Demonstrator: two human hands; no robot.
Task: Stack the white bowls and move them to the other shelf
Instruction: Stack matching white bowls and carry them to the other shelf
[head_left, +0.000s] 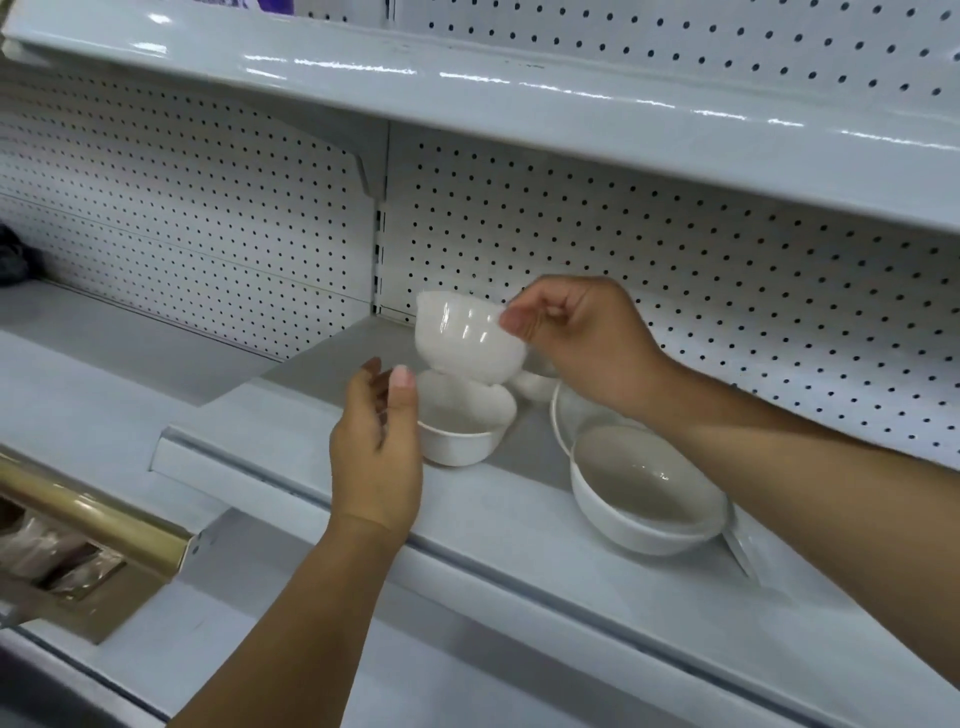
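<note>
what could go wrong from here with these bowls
1. The right hand only pinches the tilted held bowl by its rim; it may slip and chip the lower bowl beneath.
2. The left hand is open beside the lower bowl, not gripping it, so a hard landing might shove it along the shelf.
3. The right forearm crosses above the big bowl and could knock it.

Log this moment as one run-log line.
phase: stacking | right hand: grips held bowl, tilted, above small bowl | left hand: open beside small bowl | large bowl: on shelf
</note>
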